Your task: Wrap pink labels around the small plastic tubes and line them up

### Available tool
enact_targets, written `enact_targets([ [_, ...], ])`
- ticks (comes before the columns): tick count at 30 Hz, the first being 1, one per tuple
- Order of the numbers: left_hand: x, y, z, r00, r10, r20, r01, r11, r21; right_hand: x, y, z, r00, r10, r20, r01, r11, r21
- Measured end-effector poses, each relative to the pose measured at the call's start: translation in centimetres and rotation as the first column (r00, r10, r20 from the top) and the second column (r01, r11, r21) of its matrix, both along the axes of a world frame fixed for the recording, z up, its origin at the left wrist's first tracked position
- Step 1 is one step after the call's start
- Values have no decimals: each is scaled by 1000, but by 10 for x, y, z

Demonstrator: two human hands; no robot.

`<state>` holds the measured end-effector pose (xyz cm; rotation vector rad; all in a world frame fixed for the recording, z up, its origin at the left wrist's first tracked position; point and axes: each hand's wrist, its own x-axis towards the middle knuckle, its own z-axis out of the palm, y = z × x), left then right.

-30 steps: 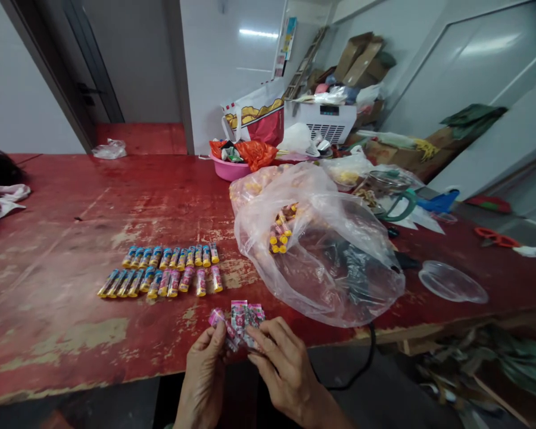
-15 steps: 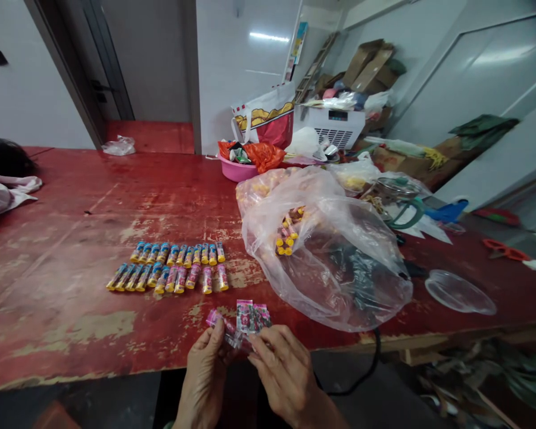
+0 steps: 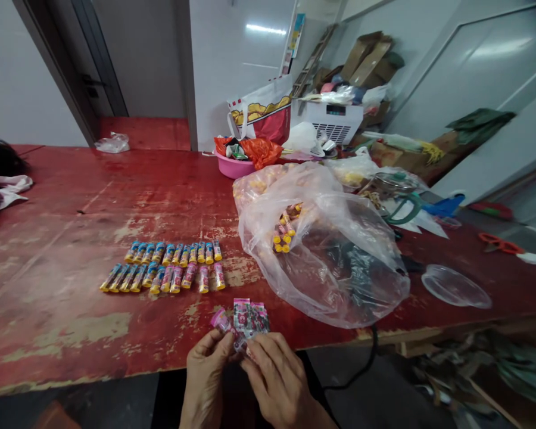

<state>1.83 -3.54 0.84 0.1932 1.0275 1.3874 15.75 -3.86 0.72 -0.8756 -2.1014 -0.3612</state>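
Note:
My left hand (image 3: 206, 372) and my right hand (image 3: 274, 381) meet low in the view, over the front edge of the red-painted wooden table (image 3: 58, 250). My left hand grips a small pink tube (image 3: 221, 321) in a transparent wrapper. My right hand pinches a strip of pink printed packets (image 3: 249, 317), whose upper part stands above my fingers. Just beyond my hands lie two rows of small tubes (image 3: 163, 268), blue-capped behind and pink or blue in front. Further right, a large transparent plastic bag (image 3: 324, 262) holds more yellow-ended tubes (image 3: 284, 233).
A pink basin (image 3: 232, 168) of orange bags sits at the table's back. Behind it stand a white appliance (image 3: 333, 119) and cardboard (image 3: 366, 59). Right of the bag lie a transparent plastic bowl (image 3: 455, 286), a green-handled pot (image 3: 395, 193) and red scissors (image 3: 500, 243). A black cable (image 3: 368, 363) hangs off the edge.
My hands have drawn closer together, and the pink tube now points up and left from my left hand. The view has shifted slightly.

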Motion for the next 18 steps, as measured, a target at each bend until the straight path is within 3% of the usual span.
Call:
enact_targets([
  [4,2,-3,2,996,-83,-20,84,995,45,-12,1,0,986,-80,-149,73,996,-48],
  [8,2,-6,8,980,-197,29,194,978,77,-10,6,17,957,26,-290,-95,970,-225],
  [12,-4,-4,12,982,-184,48,178,977,118,13,6,37,924,147,-352,-308,831,-463],
  [14,-6,-3,13,977,-206,59,196,971,135,21,5,41,907,168,-386,-361,783,-506],
  [16,-6,-4,15,964,-255,69,242,957,160,24,3,41,891,174,-420,-380,792,-479],
  [18,-5,-6,17,951,-302,62,287,941,180,20,0,39,886,175,-429,-364,834,-413],
])
